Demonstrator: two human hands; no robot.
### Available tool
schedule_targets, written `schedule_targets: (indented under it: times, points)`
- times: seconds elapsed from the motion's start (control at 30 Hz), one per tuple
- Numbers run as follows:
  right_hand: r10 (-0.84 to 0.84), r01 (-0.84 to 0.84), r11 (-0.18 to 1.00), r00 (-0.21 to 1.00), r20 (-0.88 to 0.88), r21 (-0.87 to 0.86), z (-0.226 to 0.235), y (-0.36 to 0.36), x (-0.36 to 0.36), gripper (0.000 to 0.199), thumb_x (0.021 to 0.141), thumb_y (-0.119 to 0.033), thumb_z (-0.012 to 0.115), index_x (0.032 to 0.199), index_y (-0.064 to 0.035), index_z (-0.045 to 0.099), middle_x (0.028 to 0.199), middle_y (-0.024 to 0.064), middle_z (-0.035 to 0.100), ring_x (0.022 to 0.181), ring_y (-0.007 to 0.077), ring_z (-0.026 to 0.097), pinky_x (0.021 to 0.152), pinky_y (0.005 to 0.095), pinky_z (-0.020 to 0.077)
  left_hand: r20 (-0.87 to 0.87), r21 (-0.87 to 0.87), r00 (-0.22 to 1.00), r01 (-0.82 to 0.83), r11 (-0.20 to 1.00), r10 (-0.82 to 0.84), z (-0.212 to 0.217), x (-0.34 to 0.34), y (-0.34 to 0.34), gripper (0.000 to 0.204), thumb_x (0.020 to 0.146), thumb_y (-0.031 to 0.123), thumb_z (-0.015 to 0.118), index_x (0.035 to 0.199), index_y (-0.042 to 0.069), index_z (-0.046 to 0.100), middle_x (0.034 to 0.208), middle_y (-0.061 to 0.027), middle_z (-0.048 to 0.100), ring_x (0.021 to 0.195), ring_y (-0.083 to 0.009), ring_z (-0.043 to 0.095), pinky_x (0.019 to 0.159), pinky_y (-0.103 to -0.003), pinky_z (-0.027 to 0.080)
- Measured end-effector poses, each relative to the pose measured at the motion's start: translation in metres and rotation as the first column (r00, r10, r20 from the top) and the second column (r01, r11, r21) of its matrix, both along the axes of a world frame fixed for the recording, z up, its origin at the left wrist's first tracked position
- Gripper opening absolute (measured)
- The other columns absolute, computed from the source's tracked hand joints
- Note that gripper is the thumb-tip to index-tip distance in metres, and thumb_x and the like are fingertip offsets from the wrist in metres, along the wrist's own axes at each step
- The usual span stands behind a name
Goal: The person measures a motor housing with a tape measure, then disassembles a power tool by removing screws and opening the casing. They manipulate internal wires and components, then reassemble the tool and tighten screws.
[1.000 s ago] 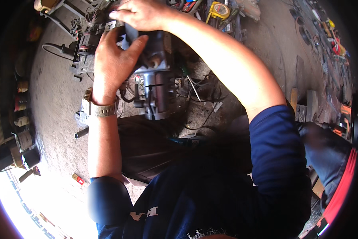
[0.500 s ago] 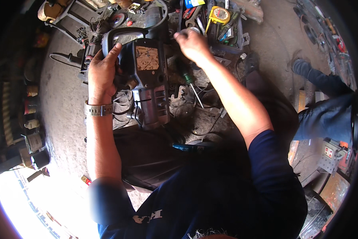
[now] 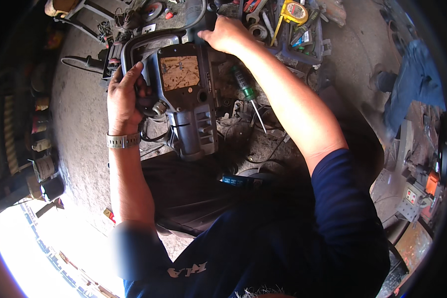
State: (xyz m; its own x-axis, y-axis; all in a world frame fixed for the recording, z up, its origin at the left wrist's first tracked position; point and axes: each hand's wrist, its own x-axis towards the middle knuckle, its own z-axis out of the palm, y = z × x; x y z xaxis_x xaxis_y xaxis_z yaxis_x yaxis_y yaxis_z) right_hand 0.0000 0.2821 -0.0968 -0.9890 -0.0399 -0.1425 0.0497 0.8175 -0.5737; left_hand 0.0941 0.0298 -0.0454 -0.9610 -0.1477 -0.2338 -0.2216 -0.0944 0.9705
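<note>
A large dark power tool (image 3: 183, 107) with a loop handle and a stained label plate stands in front of me. My left hand (image 3: 124, 97) is closed round the lower part of its handle. At the tool's far end, my right hand (image 3: 227, 36) has its thumb against the dark round body, with the other fingers curled and partly hidden. Below my right forearm lies a screwdriver (image 3: 244, 87) with a green handle, its shaft toward me. Cables and small metal parts lie around it.
A tool box (image 3: 303, 57) with spanners and a yellow tape measure (image 3: 294, 13) stands at the far right. Ahead on the left are a grinding disc (image 3: 153, 11) and a metal frame (image 3: 91, 25). Another person's blue-trousered leg (image 3: 417, 82) is at the right.
My right hand has moved forward and left onto the tool's far end. The view has shifted a little, and the other person's leg at the right has changed position.
</note>
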Motion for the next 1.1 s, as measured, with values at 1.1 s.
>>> schedule_targets:
  times: [1.1]
  points:
    - [-0.174, 0.151, 0.763, 0.984, 0.026, -0.628, -0.072, -0.024, -0.051, 0.051, 0.078, -0.028, 0.088, 0.117, -0.0003, 0.07, 0.118, 0.0174, 0.072, 0.111, 0.0233, 0.068, 0.096, 0.0385, 0.0541, -0.069, 0.223, 0.997, 0.056, 0.973, -0.041, -0.028, 0.013, -0.024, 0.014, 0.094, 0.01, 0.072, 0.096, 0.008, 0.058, 0.067, 0.0004, 0.053, 0.05, -0.0113, 0.048, 0.052, -0.03, 0.046]
